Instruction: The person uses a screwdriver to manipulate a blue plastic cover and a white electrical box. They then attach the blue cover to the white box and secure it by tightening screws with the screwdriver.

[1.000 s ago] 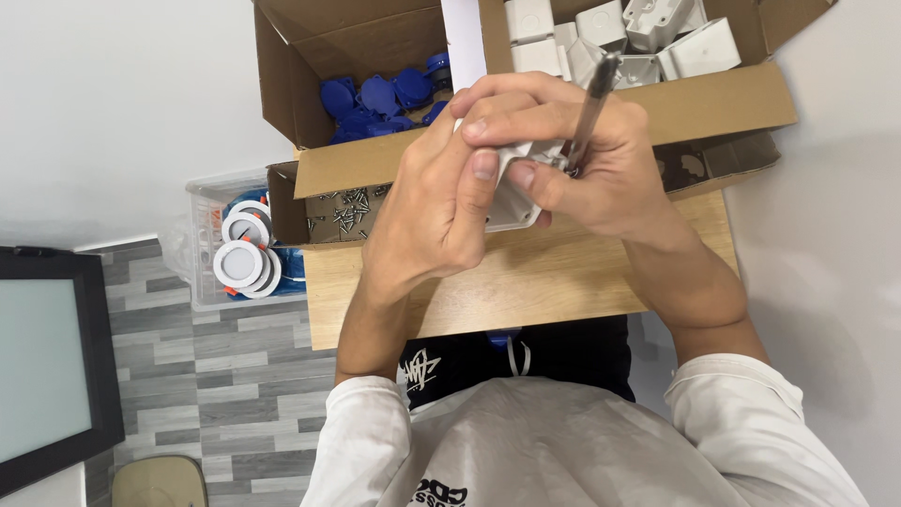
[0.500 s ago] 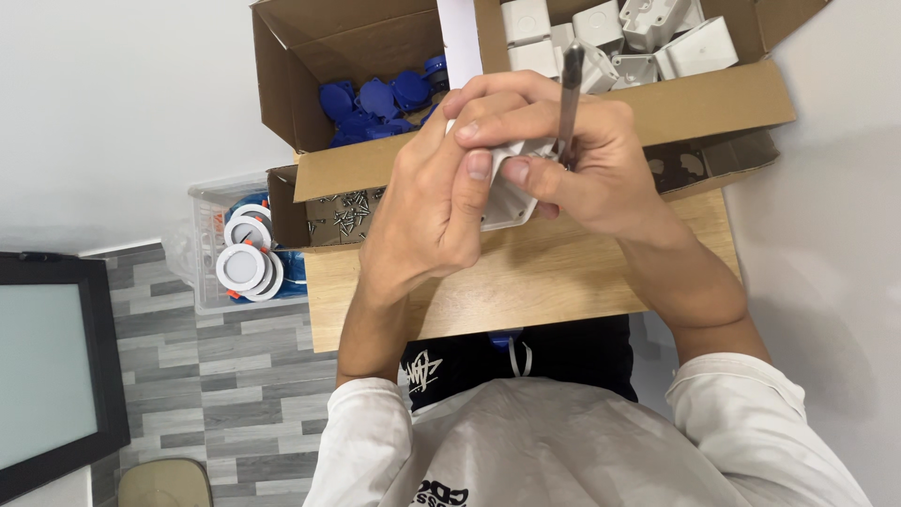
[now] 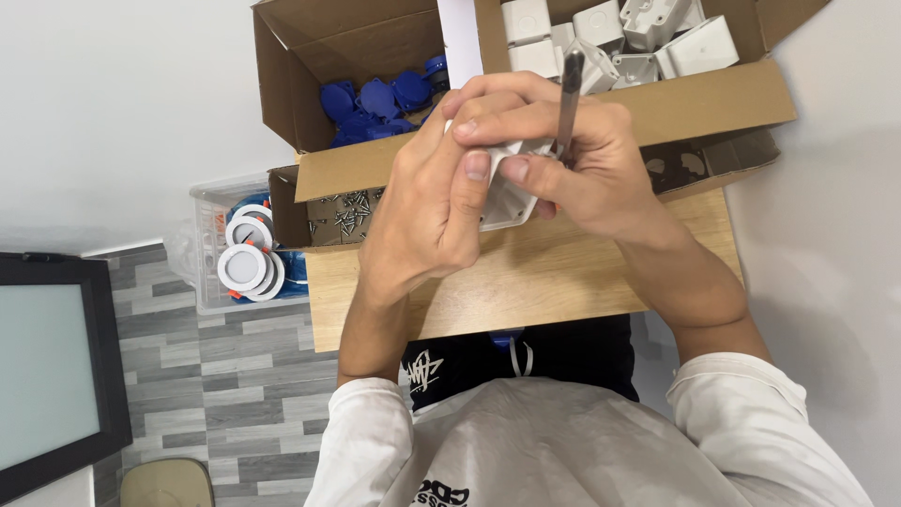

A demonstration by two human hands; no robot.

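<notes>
**Keeping the driver square on the white box**

Both hands work above the tabletop. The left hand has its fingers clamped on the white plastic box; the right hand grips the screwdriver upright. The box should be kept steady and the shaft straight.

A: Both hands up over the wooden counter, clamped on a small white plastic box. Left hand wraps it from 9 o'clock, right hand from 3 o'clock.

B: Tool?

A: Dark screwdriver in the right hand, shaft upright, pointing to 12.

B: Around them?

A: Cardboard box at 12 with blue parts on its left, white housings on its right. Tray of screws at 9. Clear bin with round white lamps farther at 9. Dark screen at 8.
</notes>
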